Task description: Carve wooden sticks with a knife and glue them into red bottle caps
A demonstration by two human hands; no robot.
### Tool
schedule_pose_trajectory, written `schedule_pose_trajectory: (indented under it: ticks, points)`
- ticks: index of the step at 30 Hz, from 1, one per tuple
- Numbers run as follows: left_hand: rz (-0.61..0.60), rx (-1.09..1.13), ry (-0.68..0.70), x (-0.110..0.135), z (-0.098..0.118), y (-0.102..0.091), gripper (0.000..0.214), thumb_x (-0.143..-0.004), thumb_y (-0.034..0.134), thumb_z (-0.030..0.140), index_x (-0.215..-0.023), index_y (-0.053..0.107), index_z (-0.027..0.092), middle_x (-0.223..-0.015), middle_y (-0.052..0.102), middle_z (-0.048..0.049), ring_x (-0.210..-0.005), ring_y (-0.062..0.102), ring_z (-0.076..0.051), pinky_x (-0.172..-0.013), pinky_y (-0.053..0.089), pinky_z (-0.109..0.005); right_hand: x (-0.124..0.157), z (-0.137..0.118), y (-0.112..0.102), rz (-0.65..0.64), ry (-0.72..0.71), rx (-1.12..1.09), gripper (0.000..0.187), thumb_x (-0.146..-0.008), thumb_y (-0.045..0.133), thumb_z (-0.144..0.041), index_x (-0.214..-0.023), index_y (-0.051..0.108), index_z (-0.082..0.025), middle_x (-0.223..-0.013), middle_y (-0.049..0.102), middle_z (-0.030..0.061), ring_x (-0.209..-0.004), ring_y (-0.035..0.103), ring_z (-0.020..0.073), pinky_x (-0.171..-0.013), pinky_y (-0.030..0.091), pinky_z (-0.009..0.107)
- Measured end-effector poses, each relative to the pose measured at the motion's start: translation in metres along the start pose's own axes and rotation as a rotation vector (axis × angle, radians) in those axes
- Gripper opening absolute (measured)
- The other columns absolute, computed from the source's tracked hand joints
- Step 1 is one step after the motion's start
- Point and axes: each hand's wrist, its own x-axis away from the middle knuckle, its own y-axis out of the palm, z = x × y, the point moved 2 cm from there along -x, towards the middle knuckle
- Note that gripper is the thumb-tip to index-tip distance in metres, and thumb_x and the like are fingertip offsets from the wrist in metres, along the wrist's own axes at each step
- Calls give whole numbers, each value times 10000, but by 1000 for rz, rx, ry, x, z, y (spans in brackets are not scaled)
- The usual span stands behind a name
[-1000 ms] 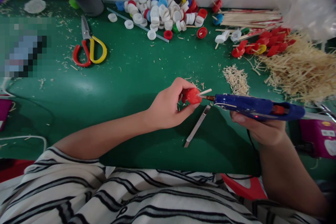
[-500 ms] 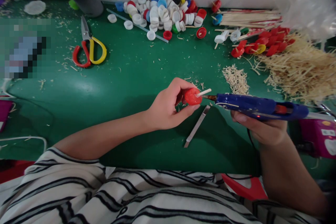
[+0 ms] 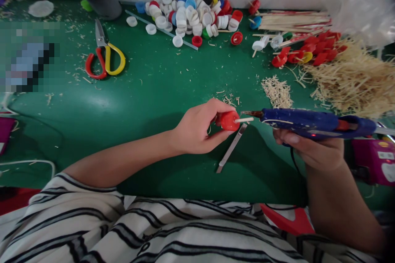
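Observation:
Between the thumb and fingers of my left hand [image 3: 200, 127] is a red bottle cap [image 3: 228, 121]. A pale wooden stick [image 3: 245, 120] juts from the cap's face to the right. My right hand [image 3: 314, 148] grips a blue hot glue gun [image 3: 308, 121], its nozzle pointing left. The nozzle tip is just above the stick, close to the cap; a thin strand of glue seems to show at the tip. Beneath the cap, a pair of metal tweezers [image 3: 231, 148] lies on the green table [image 3: 173, 176].
Bottle caps in many colours [image 3: 191, 16] are heaped at the back. Scissors [image 3: 105, 55] lie at the left. Right of centre are wooden sticks [image 3: 293, 20], red caps with sticks [image 3: 321, 47], short clippings [image 3: 277, 92] and a pile of pale strands [image 3: 354, 78].
The glue gun has drawn back to the right, its nozzle coming off the cap. My left hand has tilted the cap, so the stick now points nearly level, and shifted slightly down and right.

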Motion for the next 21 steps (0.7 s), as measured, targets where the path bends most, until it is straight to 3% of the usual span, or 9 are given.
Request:
schedule_pose_trajectory:
  ticks: [6, 21]
  points:
    - [-12, -54, 59, 0, 1, 0, 344, -978, 722, 311, -1227, 610, 103, -1001, 779, -89, -785, 693, -104, -645, 558, -207, 0, -2, 0, -87, -88, -48, 72, -880, 839, -221, -879, 825, -292, -771, 746, -13, -624, 666, 176, -504, 558, 313]
    - [-33, -112, 9, 0, 2, -2, 309, -973, 725, 322, -1196, 597, 151, -986, 773, -53, -816, 707, -107, -658, 546, -214, 3, 1, -4, -162, -91, -29, 94, -910, 799, -185, -946, 797, -272, -842, 730, -6, -684, 656, 166, -591, 560, 328]
